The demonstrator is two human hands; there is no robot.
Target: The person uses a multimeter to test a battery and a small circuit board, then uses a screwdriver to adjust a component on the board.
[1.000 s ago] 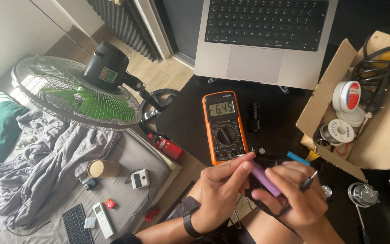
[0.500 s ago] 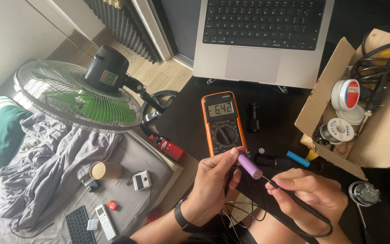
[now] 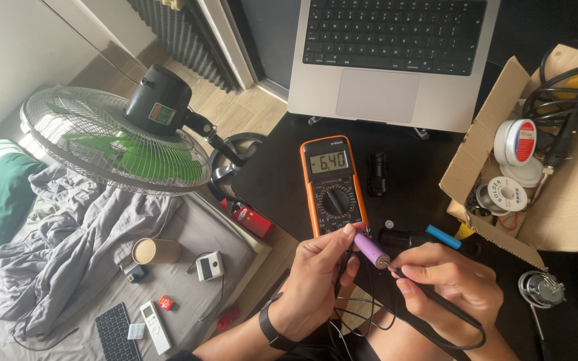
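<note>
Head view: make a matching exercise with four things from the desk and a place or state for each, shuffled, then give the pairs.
1. purple cell
2. multimeter
3. solder spool
4. laptop

A. in the cardboard box
B. open, at the far side of the desk
C. pinched in the left hand, with the right hand holding a probe to its end
D. flat on the black desk, display lit

Pairs: 1-C, 2-D, 3-A, 4-B

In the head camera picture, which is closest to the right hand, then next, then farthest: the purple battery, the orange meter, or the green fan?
From the right hand:
1. Purple battery, just left of it.
2. Orange meter, up and left on the black table.
3. Green fan, far left by the bed.
</note>
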